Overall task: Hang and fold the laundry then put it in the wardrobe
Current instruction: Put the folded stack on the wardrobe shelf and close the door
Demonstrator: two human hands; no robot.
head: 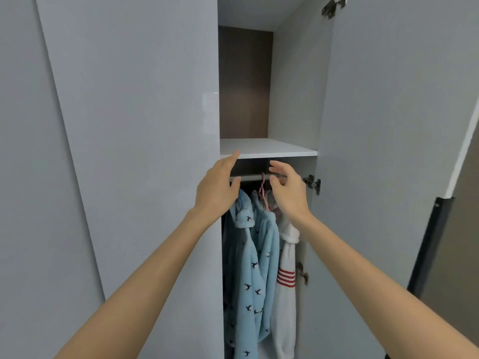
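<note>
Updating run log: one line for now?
left hand open | right hand open | pink hanger on rail | blue garment hung

Glossy doors, plush cloth, bare metal fittings.

On my feed the wardrobe door at nine o'clock looks like smooth, glossy laminate that catches a pale glare, while the open door at three o'clock has the same smooth skin but reads duller. At twelve o'clock the back panel shows a matt brown wood grain above a smooth white shelf. The rail near centre is satiny metal, and the hinge just to its three o'clock is brighter metal. The hanger looks like thin pink plastic. Toward six o'clock the blue robes are fluffy fleece cloth, and the white garment beside them is equally plush.
</note>
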